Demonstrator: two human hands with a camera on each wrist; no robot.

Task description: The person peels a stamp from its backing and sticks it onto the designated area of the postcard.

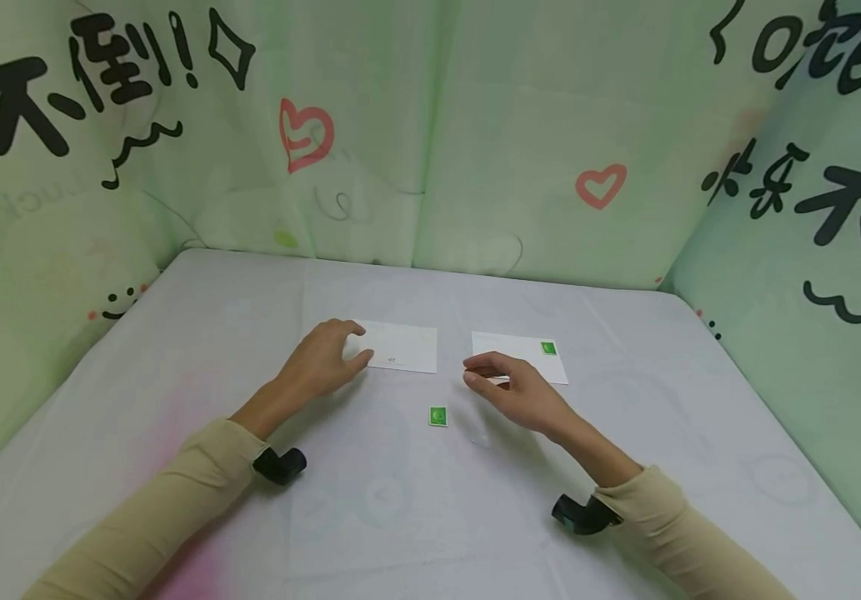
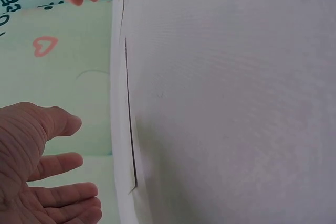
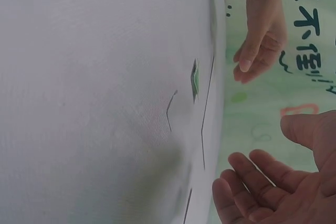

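Note:
Two white envelope-like paper rectangles lie side by side on the table. Over the left end of the left white rectangle (image 1: 406, 343) is my left hand (image 1: 317, 358), thumb and fingers spread apart with nothing between them. The right white rectangle (image 1: 507, 342) bears a green stamp (image 1: 548, 348) at its upper right corner. My right hand (image 1: 523, 393) hovers at its near left edge and hides part of it; the fingers are loosely bent and hold nothing. Between the hands, nearer to me, lies a loose green stamp (image 1: 438, 416), its edges slightly raised in the right wrist view.
A white cloth covers the table (image 1: 370, 517). Pale green curtains (image 1: 505, 125) with black lettering and red hearts enclose its back and sides. Black wrist cameras sit at both sleeves. A thin, faint edge (image 3: 168, 111) shows on the cloth near the loose stamp.

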